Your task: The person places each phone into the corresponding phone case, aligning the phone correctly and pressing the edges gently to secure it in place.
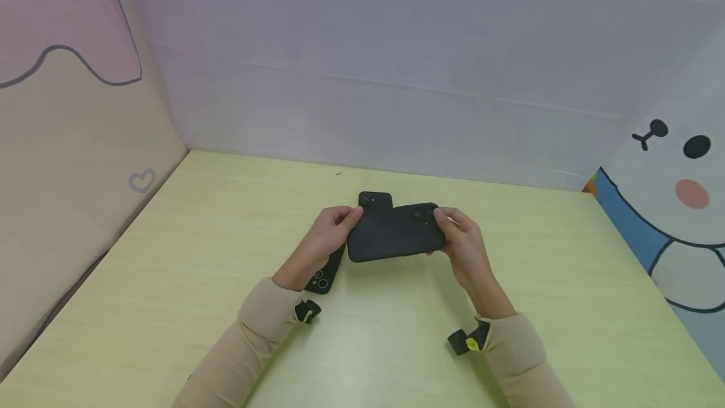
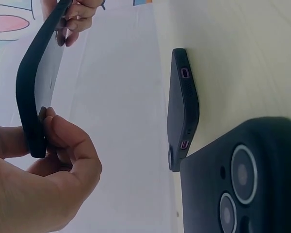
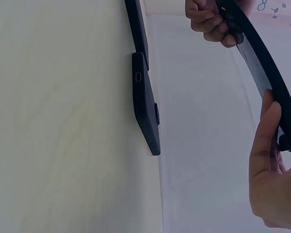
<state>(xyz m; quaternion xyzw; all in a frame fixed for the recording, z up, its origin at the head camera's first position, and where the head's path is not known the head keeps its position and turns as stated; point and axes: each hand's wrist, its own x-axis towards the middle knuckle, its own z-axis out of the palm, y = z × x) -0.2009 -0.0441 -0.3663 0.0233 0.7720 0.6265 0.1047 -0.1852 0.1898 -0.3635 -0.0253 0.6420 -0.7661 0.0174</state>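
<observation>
Green table (image 1: 170, 307), both hands pinching black case (image 1: 396, 235), half-hiding two phones beneath.

Pale yellow-green wood-grain tabletop (image 1: 170, 294). Two more black matte phone cases lie flat on it: far black phone case (image 1: 375, 199), camera cutout up, towards the back wall; near black phone case with ringed lens holes (image 1: 325, 276) closer to the front edge, to the left. In the left wrist view the two overlap at one corner. Plain white panel wall (image 1: 396, 49) behind. Pink-and-cream padded side panel with a small heart outline (image 1: 68, 143) on the left. White cartoon-bear panel with a blue band (image 1: 674, 194) on the right.
</observation>
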